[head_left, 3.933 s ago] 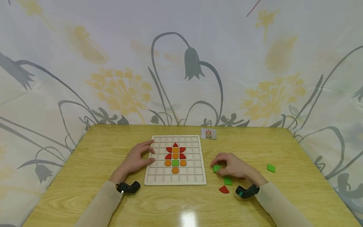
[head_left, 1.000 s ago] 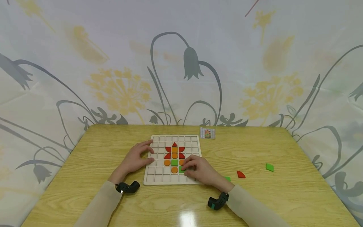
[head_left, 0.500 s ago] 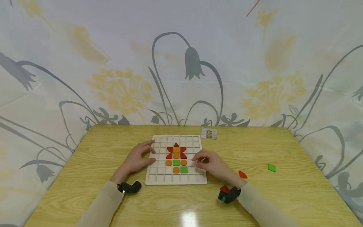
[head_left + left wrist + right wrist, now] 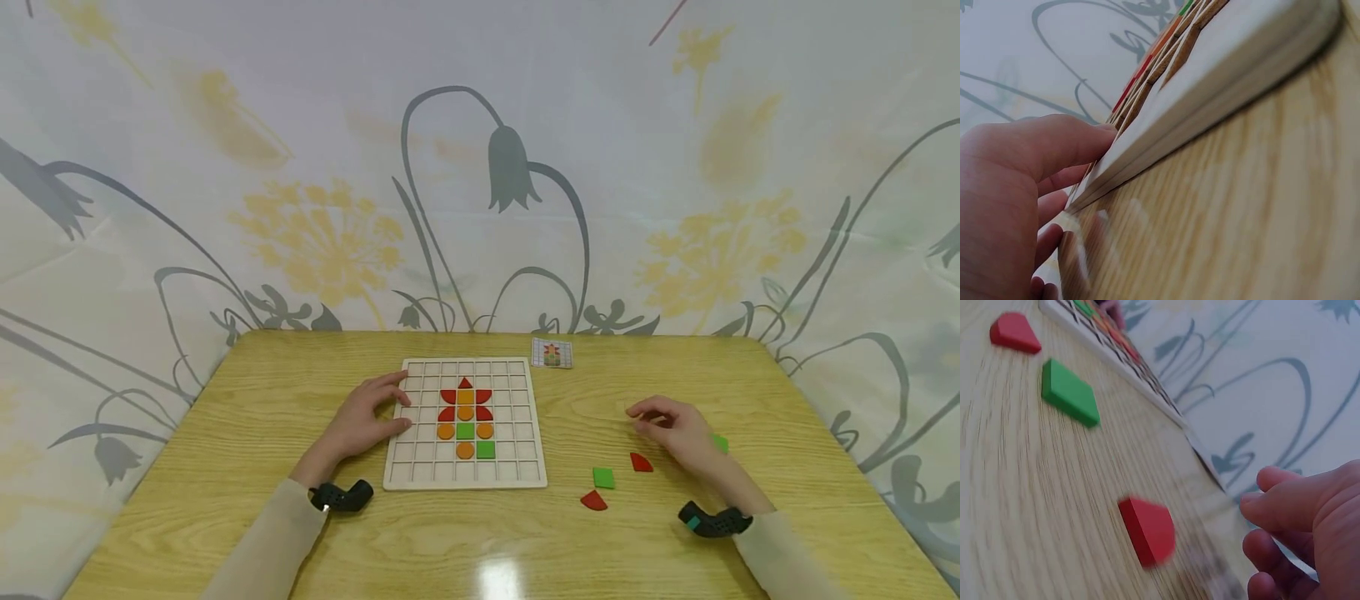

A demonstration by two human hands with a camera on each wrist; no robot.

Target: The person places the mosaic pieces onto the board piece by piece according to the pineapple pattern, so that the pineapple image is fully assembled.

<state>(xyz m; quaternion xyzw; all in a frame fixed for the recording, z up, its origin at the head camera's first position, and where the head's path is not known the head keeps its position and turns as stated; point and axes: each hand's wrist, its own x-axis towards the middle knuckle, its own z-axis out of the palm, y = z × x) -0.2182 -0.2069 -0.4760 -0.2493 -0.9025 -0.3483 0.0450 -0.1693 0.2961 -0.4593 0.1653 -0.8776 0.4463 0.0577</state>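
Observation:
My left hand (image 4: 363, 421) rests on the left edge of a white grid board (image 4: 412, 475), thumb and fingertips lying over its rim. On the board, red, orange and green pieces form a figure, with a green square (image 4: 486, 450) at its lower right. My right hand (image 4: 675, 429) is over the table right of the board, fingers loosely bent and holding nothing. Just left of it lies a red quarter-circle piece (image 4: 641, 462), also near the hand in the right wrist view. A green piece (image 4: 721, 443) is partly hidden behind this hand.
Between board and right hand lie a loose green square (image 4: 603, 477) and a second red quarter-circle piece (image 4: 594, 500). A small picture card (image 4: 552, 353) with a similar figure lies at the board's far right corner. A patterned cloth wall (image 4: 480, 208) rises behind the table.
My right hand brought a green square onto the board beside the lower orange circle, let go of it, and moved right across the table. The left hand stayed at the board's edge.

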